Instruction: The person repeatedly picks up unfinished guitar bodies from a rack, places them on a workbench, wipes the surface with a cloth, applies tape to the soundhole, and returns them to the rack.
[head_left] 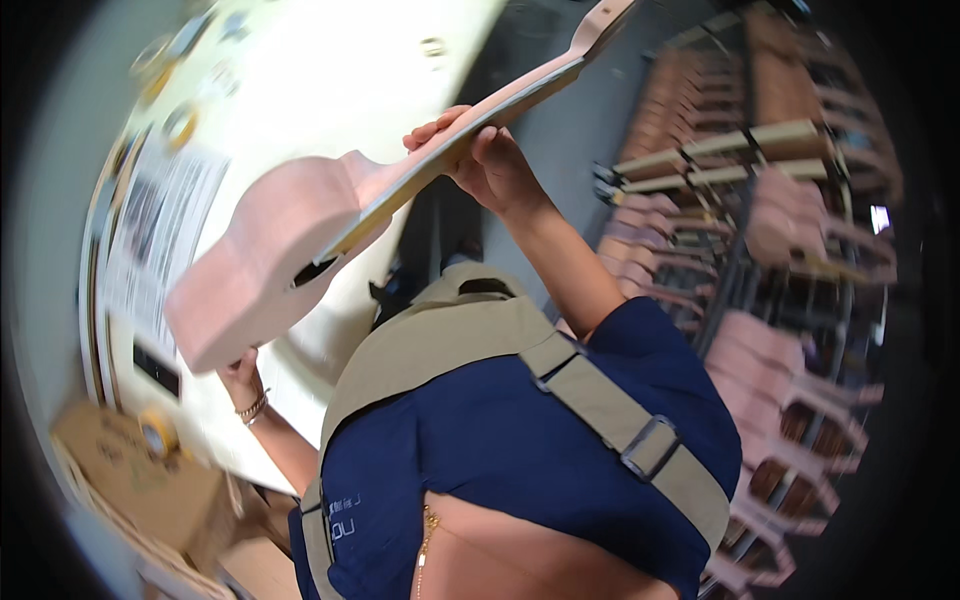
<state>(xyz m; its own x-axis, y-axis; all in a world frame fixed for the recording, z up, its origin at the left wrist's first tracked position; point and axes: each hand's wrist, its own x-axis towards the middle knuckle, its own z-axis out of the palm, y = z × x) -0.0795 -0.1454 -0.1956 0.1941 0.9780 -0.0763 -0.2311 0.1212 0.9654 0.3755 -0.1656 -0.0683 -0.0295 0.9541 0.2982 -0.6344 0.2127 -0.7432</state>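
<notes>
A pale pink, unpainted guitar (290,210) without strings is held up at a slant over the white table. Its neck points to the far right, and its body with a dark sound hole lies to the left. My right hand (490,165) is wrapped around the neck, with some fingertips showing on its far side. At the bottom end of the body, my left hand (240,375) grips the edge; most of its fingers are hidden by the wood.
The white table (350,60) holds printed sheets (165,230), yellow tape rolls (180,127) and a dark flat phone-like object (156,368). A cardboard box (140,480) with a tape roll stands at lower left. Racks of similar pink guitars (760,370) line the right.
</notes>
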